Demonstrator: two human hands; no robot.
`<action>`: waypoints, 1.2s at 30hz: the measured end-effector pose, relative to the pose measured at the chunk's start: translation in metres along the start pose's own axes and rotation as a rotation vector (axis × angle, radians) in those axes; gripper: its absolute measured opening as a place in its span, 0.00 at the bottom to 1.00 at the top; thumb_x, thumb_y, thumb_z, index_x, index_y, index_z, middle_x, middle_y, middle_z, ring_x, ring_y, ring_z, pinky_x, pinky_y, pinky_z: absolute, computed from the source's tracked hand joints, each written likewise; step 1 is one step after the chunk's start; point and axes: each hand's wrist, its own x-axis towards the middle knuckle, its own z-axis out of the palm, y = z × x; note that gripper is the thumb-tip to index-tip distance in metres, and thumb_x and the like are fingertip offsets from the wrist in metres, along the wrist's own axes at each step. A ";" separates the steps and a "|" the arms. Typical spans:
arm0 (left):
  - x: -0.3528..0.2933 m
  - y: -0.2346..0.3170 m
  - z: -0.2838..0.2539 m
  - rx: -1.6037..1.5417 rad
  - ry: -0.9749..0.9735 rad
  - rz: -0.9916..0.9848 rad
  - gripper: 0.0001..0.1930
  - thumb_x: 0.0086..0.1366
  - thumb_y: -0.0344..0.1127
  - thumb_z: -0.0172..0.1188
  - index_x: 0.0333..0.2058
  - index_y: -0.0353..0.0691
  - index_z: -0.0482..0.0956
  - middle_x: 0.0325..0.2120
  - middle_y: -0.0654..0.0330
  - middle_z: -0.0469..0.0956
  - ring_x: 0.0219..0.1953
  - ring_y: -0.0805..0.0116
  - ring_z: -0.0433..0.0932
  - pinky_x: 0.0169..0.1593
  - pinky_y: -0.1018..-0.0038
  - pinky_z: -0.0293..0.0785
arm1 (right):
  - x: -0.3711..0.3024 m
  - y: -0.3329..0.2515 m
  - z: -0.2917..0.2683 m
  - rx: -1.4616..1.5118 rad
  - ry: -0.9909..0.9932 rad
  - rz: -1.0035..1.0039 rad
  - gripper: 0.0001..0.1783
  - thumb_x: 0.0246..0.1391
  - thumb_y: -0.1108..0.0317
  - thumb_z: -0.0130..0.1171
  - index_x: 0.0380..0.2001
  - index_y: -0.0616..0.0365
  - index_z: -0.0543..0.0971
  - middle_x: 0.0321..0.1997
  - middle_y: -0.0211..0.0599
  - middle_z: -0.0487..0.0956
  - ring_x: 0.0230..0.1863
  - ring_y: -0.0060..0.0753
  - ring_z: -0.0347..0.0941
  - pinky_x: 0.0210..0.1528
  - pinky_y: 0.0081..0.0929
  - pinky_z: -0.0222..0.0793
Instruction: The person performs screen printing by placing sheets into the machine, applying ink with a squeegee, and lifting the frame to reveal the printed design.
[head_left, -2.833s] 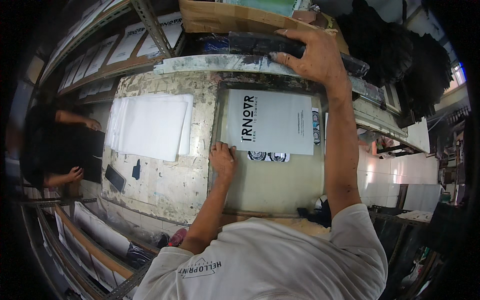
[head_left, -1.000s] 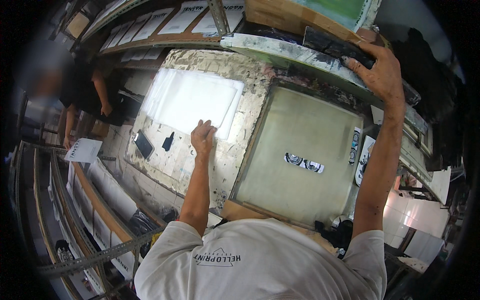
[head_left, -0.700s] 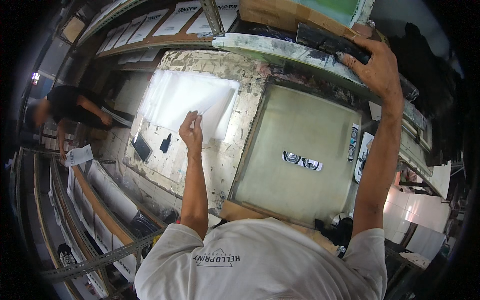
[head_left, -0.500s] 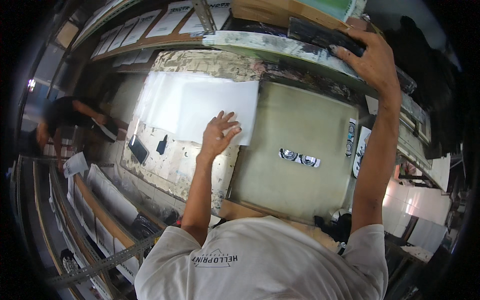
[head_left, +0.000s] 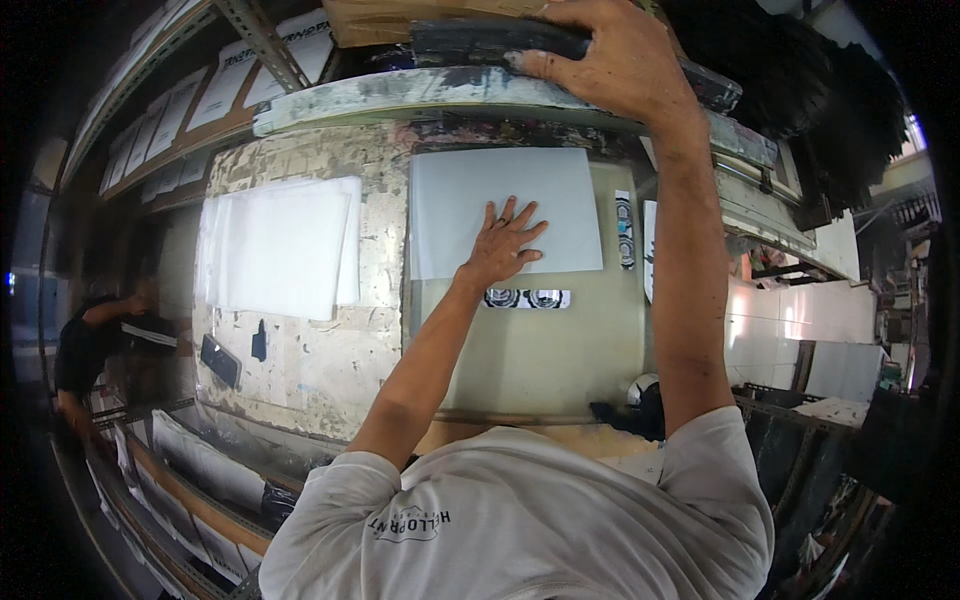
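My left hand [head_left: 505, 245] lies flat with fingers spread on a white sheet [head_left: 450, 215]. The sheet covers the far part of a dull green-grey panel [head_left: 540, 365]. Just nearer than the sheet is a strip printed with dark round designs [head_left: 527, 299]; a similar strip [head_left: 625, 230] stands along the panel's right side. At the far edge my right hand [head_left: 630, 70] is closed over a long dark ink-stained bar [head_left: 465, 42], thumb on its near side; its fingertips are hidden. Left of the panel, a stack of white sheets [head_left: 275, 245] rests on a paint-worn board [head_left: 310, 385].
A phone [head_left: 220, 361] and a small dark piece [head_left: 259, 341] lie on the worn board. A paint-smeared beam [head_left: 400, 92] crosses the far side. Metal shelving [head_left: 262, 45] with printed sheets stands far left. A person [head_left: 90, 340] bends at the left.
My left hand has carried the top sheet rightward from the stack onto the green-grey panel. My right hand keeps its grip on the bar. The view has shifted to the right.
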 end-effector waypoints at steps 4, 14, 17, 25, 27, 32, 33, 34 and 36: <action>0.015 0.024 0.009 -0.041 -0.042 0.054 0.31 0.63 0.55 0.59 0.64 0.59 0.69 0.72 0.63 0.51 0.75 0.51 0.40 0.74 0.44 0.29 | -0.001 0.009 0.003 0.007 0.036 -0.023 0.30 0.41 0.46 0.72 0.41 0.60 0.85 0.42 0.52 0.83 0.47 0.51 0.79 0.51 0.39 0.73; -0.007 0.044 0.023 -0.051 -0.013 0.083 0.30 0.63 0.52 0.59 0.64 0.55 0.70 0.72 0.62 0.53 0.75 0.49 0.42 0.74 0.44 0.30 | -0.002 0.002 -0.001 0.029 -0.009 0.025 0.30 0.40 0.46 0.73 0.41 0.61 0.85 0.42 0.54 0.81 0.47 0.54 0.76 0.52 0.43 0.71; -0.008 0.046 0.027 -0.047 0.024 0.093 0.31 0.63 0.54 0.58 0.64 0.54 0.70 0.71 0.61 0.54 0.75 0.50 0.43 0.74 0.44 0.30 | -0.002 0.010 0.006 0.017 0.049 -0.043 0.30 0.41 0.47 0.72 0.41 0.61 0.85 0.42 0.54 0.80 0.47 0.55 0.76 0.52 0.43 0.70; -0.015 0.051 0.014 -0.208 0.059 0.095 0.30 0.63 0.52 0.61 0.63 0.51 0.71 0.70 0.57 0.58 0.74 0.48 0.45 0.74 0.44 0.32 | -0.006 0.006 0.006 0.042 0.041 -0.048 0.30 0.41 0.47 0.72 0.41 0.62 0.85 0.43 0.52 0.82 0.49 0.52 0.76 0.53 0.41 0.70; -0.020 0.057 -0.017 -0.366 0.048 0.087 0.31 0.63 0.50 0.62 0.64 0.49 0.70 0.69 0.55 0.60 0.73 0.46 0.48 0.73 0.45 0.34 | -0.012 0.008 0.008 0.022 0.037 -0.051 0.31 0.40 0.47 0.73 0.41 0.62 0.85 0.44 0.52 0.82 0.50 0.51 0.76 0.54 0.40 0.70; -0.069 0.085 -0.127 -0.906 0.933 -0.141 0.45 0.57 0.31 0.69 0.70 0.40 0.54 0.59 0.52 0.71 0.62 0.53 0.66 0.63 0.60 0.63 | -0.052 0.009 0.034 -0.043 0.056 -0.064 0.28 0.42 0.52 0.74 0.48 0.52 0.85 0.41 0.43 0.86 0.40 0.39 0.84 0.45 0.33 0.76; -0.082 0.083 -0.145 -0.976 1.130 -0.200 0.50 0.54 0.28 0.70 0.71 0.40 0.49 0.56 0.53 0.73 0.59 0.56 0.69 0.59 0.65 0.69 | -0.065 -0.002 0.035 0.001 0.014 -0.063 0.29 0.40 0.57 0.74 0.49 0.51 0.84 0.41 0.44 0.85 0.39 0.40 0.84 0.44 0.32 0.76; -0.098 0.066 -0.149 -1.079 1.235 -0.226 0.52 0.52 0.25 0.71 0.72 0.40 0.48 0.56 0.54 0.73 0.58 0.59 0.71 0.57 0.66 0.71 | -0.087 -0.007 0.044 -0.014 0.025 -0.072 0.29 0.39 0.58 0.73 0.49 0.50 0.84 0.39 0.44 0.85 0.38 0.43 0.83 0.43 0.33 0.76; -0.135 0.025 -0.148 -1.151 1.394 -0.134 0.56 0.46 0.18 0.70 0.72 0.40 0.48 0.54 0.54 0.72 0.55 0.63 0.73 0.52 0.70 0.75 | -0.130 -0.014 0.064 -0.012 0.090 -0.106 0.27 0.38 0.63 0.72 0.48 0.47 0.84 0.33 0.42 0.83 0.33 0.46 0.80 0.39 0.37 0.75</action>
